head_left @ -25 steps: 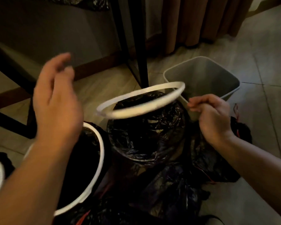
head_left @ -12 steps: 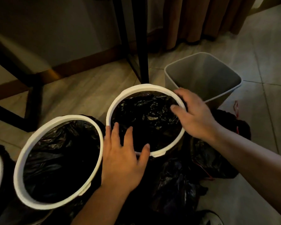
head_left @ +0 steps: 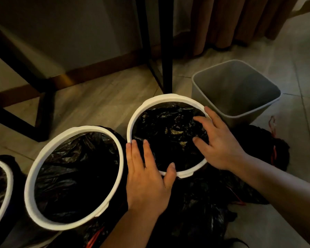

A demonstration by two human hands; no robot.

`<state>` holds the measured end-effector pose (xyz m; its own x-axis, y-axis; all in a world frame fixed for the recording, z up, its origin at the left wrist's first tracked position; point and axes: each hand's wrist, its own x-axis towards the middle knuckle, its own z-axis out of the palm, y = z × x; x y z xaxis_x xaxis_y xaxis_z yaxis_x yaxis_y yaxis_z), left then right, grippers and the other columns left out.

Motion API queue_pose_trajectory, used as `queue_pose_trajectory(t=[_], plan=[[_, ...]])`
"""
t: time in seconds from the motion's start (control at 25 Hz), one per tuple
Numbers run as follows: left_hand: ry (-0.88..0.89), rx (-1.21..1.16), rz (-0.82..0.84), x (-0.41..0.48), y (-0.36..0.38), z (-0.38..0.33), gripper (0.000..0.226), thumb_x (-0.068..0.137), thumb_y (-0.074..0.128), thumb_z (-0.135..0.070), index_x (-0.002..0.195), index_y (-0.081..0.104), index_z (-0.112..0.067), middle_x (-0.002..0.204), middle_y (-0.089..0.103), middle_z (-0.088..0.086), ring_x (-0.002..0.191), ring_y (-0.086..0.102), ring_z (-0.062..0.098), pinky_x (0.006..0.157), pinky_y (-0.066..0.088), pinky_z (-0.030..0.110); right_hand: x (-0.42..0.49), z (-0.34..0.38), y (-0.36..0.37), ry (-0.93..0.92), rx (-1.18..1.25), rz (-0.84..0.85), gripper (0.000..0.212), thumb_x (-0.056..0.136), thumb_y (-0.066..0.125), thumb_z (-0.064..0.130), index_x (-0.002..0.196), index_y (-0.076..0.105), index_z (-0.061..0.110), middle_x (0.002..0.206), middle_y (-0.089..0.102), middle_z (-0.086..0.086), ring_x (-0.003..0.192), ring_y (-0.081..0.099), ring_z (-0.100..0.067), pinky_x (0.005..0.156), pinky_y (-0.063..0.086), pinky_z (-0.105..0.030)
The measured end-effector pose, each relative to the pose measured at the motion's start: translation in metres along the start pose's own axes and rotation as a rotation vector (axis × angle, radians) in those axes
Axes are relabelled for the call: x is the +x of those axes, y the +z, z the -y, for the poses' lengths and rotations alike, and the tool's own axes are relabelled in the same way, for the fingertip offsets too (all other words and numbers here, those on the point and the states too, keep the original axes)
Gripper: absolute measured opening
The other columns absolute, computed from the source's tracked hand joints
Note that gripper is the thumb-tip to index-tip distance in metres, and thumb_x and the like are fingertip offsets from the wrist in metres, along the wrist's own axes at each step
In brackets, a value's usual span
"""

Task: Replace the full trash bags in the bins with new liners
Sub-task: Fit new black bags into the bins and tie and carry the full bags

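Observation:
A round bin with a white ring point(head_left: 161, 98) on its rim stands in the middle, lined with a black liner point(head_left: 166, 126). My left hand point(head_left: 147, 178) lies flat on the ring's near edge, fingers straight. My right hand point(head_left: 217, 140) rests over the ring's right side, its spread fingers reaching onto the liner inside. A second round bin with a white ring point(head_left: 30, 178) and black liner point(head_left: 75, 176) stands to the left. An unlined grey square bin point(head_left: 236, 90) stands at the back right.
A third ringed bin point(head_left: 6, 178) shows at the left edge. Black trash bags with red ties point(head_left: 265, 149) lie on the tiled floor to the right and in front. Black furniture legs point(head_left: 166, 45) stand behind the bins, a brown curtain point(head_left: 240, 20) beyond.
A second ago my right hand held the white ring tilted above the bin. Now the ring sits on the rim, with both hands down on it, the right reaching further inside.

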<state>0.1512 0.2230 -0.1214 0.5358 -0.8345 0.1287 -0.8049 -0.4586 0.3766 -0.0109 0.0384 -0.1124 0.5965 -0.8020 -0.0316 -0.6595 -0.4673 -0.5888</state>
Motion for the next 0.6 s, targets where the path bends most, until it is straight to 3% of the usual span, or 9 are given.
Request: queue_pose_trajectory(t=[0.12,0.24,0.32,0.36,0.4,0.48,0.52,0.6], plan=[[0.006,0.078,0.033,0.001,-0.004,0.0,0.093,0.095,0.022,-0.077,0.166,0.009,-0.019,0.174,-0.002,0.015,0.16,-0.017,0.024,0.124,0.0,0.035,-0.001,0.004,-0.002,-0.007,-0.095,0.031,0.073,0.089,0.043,0.065,0.156,0.033,0.038,0.173,0.002,0.008,0.159,0.01,-0.024,0.125,0.026,-0.051],[0.007,0.113,0.053,0.001,-0.008,-0.002,0.093,0.093,0.014,-0.081,0.166,0.005,-0.023,0.174,-0.008,0.014,0.158,-0.024,0.024,0.124,-0.004,0.035,-0.003,0.012,-0.013,-0.11,-0.325,-0.049,0.072,0.095,0.042,0.064,0.158,0.03,0.032,0.172,0.013,-0.009,0.159,0.009,-0.03,0.128,0.015,-0.05],[-0.003,0.107,0.053,0.001,-0.008,-0.002,0.094,0.092,0.013,-0.083,0.166,0.004,-0.024,0.174,-0.009,0.013,0.157,-0.026,0.022,0.123,-0.006,0.034,0.002,0.025,-0.018,-0.315,-0.464,-0.133,0.072,0.093,0.045,0.067,0.154,0.039,0.028,0.164,0.032,-0.011,0.152,0.029,-0.032,0.123,0.027,-0.048],[0.003,0.109,0.05,0.001,-0.007,-0.001,0.094,0.092,0.015,-0.083,0.166,0.006,-0.024,0.174,-0.007,0.013,0.158,-0.025,0.022,0.123,-0.007,0.033,0.008,0.034,-0.016,-0.396,-0.542,-0.08,0.073,0.09,0.045,0.069,0.15,0.044,0.029,0.158,0.042,-0.008,0.144,0.043,-0.031,0.116,0.039,-0.049],[0.013,0.114,0.047,0.001,-0.007,-0.001,0.094,0.092,0.016,-0.082,0.166,0.008,-0.024,0.174,-0.006,0.014,0.158,-0.024,0.023,0.123,-0.008,0.032,0.016,0.045,-0.014,-0.417,-0.616,0.108,0.074,0.086,0.045,0.071,0.147,0.047,0.03,0.151,0.049,-0.005,0.135,0.052,-0.029,0.106,0.049,-0.047],[-0.001,0.104,0.042,0.001,-0.01,-0.003,0.092,0.092,0.015,-0.082,0.165,0.007,-0.027,0.174,-0.006,0.013,0.158,-0.026,0.022,0.12,-0.01,0.03,0.04,0.069,-0.003,-0.238,-0.723,0.712,0.067,0.087,0.049,0.065,0.142,0.054,0.027,0.14,0.058,-0.002,0.117,0.06,-0.026,0.086,0.052,-0.04],[-0.003,0.097,0.037,0.002,-0.011,-0.003,0.091,0.091,0.014,-0.082,0.164,0.007,-0.029,0.174,-0.007,0.013,0.157,-0.027,0.021,0.118,-0.009,0.029,0.052,0.079,0.008,-0.161,-0.765,0.979,0.058,0.094,0.051,0.055,0.139,0.057,0.021,0.139,0.059,-0.006,0.112,0.06,-0.027,0.084,0.049,-0.038],[0.023,0.095,0.046,0.003,-0.009,-0.003,0.091,0.091,0.016,-0.082,0.165,0.013,-0.03,0.174,-0.003,0.014,0.158,-0.024,0.023,0.117,0.0,0.029,0.066,0.09,0.032,-0.093,-0.839,1.264,0.046,0.105,0.049,0.034,0.142,0.057,0.008,0.144,0.057,-0.015,0.119,0.058,-0.034,0.096,0.047,-0.038]])
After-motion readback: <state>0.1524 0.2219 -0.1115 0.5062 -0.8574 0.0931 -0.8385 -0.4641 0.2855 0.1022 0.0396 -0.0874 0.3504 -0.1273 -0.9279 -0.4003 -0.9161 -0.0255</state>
